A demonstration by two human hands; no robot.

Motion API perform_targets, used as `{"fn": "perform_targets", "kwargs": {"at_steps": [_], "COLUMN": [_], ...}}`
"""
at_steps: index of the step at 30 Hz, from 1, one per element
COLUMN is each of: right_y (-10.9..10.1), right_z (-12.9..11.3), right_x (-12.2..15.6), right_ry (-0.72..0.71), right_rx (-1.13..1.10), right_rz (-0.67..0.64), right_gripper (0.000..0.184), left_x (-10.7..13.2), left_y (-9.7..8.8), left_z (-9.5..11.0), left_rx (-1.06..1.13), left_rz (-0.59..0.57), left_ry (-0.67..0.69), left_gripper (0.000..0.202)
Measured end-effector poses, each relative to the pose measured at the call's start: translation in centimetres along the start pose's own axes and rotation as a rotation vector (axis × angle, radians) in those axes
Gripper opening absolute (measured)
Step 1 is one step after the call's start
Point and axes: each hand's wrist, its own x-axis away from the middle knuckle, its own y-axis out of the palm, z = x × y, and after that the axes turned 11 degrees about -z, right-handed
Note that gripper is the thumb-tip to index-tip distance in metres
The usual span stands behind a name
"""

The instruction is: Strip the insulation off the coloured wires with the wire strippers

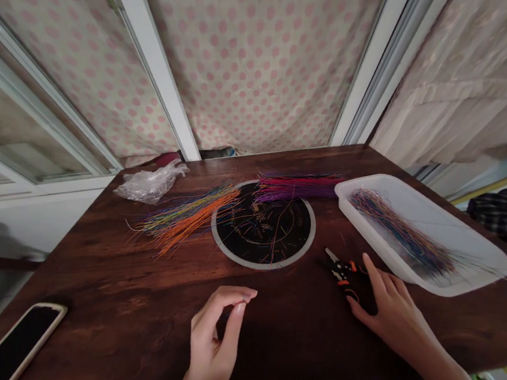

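My left hand (215,334) is raised over the front of the table, thumb and forefinger pinched together. Whatever may be between those fingertips is too small to make out. My right hand (397,308) is open, thumb and fingers apart around the handles of a pair of wire strippers (341,270) with black and orange grips. Their jaws point away to the left and stand slightly apart. Beyond my hands lies a round black mat (258,251) with a pale rim, strewn with thin wire bits. Orange, yellow and blue wires (194,211) overlap its left side; red and purple wires (299,187) its far side.
A white plastic tray (470,234) at the right holds a bundle of mixed coloured wires (405,233). A crumpled clear plastic bag (152,182) lies at the far left of the dark wooden table (133,298). Near the left edge is a phone (20,341).
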Motion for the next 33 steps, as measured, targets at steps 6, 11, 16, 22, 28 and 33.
{"fn": "perform_targets", "kwargs": {"at_steps": [6,11,16,22,28,33], "right_y": [0.1,0.0,0.0,-0.4,-2.5,-4.5], "right_z": [0.1,0.8,1.8,3.2,2.9,-1.6], "right_x": [0.4,0.9,0.4,-0.9,-2.0,0.0], "right_ry": [-0.027,-0.057,-0.101,-0.096,-0.006,0.288], "right_rx": [-0.008,-0.051,-0.104,-0.257,-0.509,-1.249], "right_rz": [0.051,0.052,0.035,-0.118,-0.301,-0.759], "right_gripper": [0.056,0.033,0.032,0.036,0.033,0.05], "left_x": [0.0,0.0,0.0,-0.1,0.0,0.0], "left_y": [0.0,0.1,0.1,-0.1,-0.1,-0.1], "left_z": [0.0,0.0,0.2,0.2,0.3,0.4], "left_rx": [-0.005,-0.008,-0.012,-0.011,-0.007,-0.016], "left_rz": [0.01,0.0,0.003,0.013,0.015,0.006], "left_ry": [-0.018,-0.017,-0.001,-0.004,-0.014,-0.009], "left_gripper": [0.023,0.022,0.021,0.02,0.022,0.022]}}
